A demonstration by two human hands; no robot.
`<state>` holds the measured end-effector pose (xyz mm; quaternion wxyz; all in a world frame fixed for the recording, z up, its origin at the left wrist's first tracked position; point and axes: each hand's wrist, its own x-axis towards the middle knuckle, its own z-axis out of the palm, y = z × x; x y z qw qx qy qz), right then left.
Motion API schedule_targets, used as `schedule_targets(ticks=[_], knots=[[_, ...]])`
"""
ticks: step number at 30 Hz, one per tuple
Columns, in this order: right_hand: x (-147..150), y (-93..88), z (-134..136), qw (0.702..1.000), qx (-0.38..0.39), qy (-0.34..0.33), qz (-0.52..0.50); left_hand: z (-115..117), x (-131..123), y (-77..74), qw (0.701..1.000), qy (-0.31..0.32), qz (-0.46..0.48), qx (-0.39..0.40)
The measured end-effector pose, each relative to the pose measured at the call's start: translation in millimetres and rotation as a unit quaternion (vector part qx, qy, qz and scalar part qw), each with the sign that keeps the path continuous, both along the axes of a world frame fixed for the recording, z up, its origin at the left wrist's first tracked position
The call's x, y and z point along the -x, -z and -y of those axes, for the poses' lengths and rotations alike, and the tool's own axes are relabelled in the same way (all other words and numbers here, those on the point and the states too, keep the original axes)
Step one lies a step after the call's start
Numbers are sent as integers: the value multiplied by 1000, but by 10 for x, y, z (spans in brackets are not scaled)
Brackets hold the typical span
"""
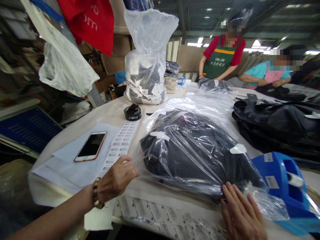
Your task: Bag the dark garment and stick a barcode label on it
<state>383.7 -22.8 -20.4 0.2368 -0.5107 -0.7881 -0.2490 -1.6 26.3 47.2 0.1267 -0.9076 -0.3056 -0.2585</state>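
A dark folded garment sealed in a clear plastic bag (192, 153) lies in front of me on the white table (110, 113). My right hand (241, 215) lies flat, fingers stretched, on the bag's near right corner. My left hand (116, 178), with a bead bracelet on the wrist, rests at the bag's near left edge beside a strip of barcode stickers (120, 145); its fingers are curled under and what they pinch is hidden. More sticker sheets (160, 213) lie along the near table edge.
A phone (91, 146) lies on paper at left. A black tape roll (132, 112) and a tall bag of tags (147, 66) stand behind. A blue tape dispenser (285, 186) sits at right, dark garments (277, 126) beyond. Two people work across the table.
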Motion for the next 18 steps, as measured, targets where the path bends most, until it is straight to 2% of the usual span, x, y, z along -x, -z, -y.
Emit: schedule_targets(ticks=[4, 8, 18], knots=[[25, -8, 6, 1000, -8, 7, -2, -173, -22, 115, 997, -19, 32, -67], [69, -23, 9, 999, -19, 29, -1, -289, -25, 132, 995, -26, 13, -96], [67, -11, 16, 999, -8, 42, -11, -364, -8, 59, 999, -36, 1, -12]])
